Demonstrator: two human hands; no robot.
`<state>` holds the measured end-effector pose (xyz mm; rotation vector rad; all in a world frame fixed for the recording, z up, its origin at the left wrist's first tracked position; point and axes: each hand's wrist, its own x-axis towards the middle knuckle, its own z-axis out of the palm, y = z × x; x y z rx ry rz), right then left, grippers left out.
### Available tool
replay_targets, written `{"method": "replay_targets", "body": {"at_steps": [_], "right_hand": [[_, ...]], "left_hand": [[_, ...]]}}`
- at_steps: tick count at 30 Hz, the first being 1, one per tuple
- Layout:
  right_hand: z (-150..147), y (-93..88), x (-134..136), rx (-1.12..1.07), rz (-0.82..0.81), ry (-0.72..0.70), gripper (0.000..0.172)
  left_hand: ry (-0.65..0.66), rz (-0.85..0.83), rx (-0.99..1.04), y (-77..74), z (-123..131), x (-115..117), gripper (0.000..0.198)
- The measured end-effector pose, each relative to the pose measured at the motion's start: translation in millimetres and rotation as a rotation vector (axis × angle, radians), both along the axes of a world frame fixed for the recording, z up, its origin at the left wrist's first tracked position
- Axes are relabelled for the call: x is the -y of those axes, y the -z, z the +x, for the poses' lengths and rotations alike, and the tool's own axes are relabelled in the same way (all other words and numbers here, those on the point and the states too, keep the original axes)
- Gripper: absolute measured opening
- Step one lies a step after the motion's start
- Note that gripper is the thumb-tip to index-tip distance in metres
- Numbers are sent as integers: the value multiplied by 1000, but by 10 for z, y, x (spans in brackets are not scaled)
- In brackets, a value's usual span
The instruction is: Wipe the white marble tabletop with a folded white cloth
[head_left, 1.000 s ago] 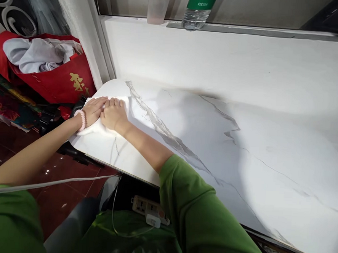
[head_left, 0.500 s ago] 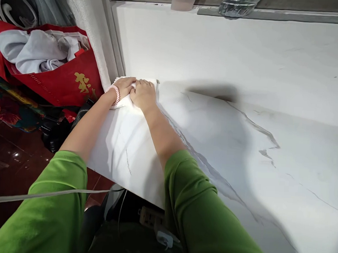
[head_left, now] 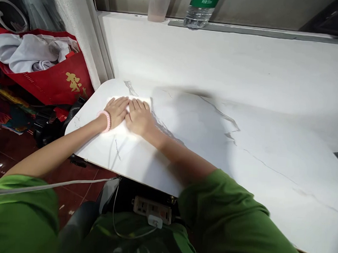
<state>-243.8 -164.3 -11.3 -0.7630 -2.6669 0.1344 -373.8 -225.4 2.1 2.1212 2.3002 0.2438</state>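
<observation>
A white cloth lies flat on the white marble-patterned table, near its rounded left end. My left hand rests on the cloth with its fingers stretched out, a pink beaded bracelet around the wrist. Beside it, my right hand presses flat on the same cloth, fingers extended forward. The two hands touch or nearly touch at the thumbs. Most of the cloth is covered by the hands.
Left of the table stands a red bag with white fabric inside. A green-labelled water bottle and a translucent container stand on the ledge behind. A power strip hangs below the front edge; a pale cable crosses at lower left.
Both hands and the cloth have moved back from the table's far left corner toward me. The view has shifted, showing more of the bottle and the power strip.
</observation>
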Motion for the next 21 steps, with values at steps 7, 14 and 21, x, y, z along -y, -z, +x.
{"method": "replay_targets", "body": {"at_steps": [7,14,21], "right_hand": [[882,-19,715,48,-1,-105,63],[676,-2,321,32,2,-52,59],[65,19,-793,0,7,141,50]], "left_hand": [[25,19,-4,-48,890,862,58],[41,3,-5,-19,683,377,56],[136,34,-17,53,12,-1096,52]]}}
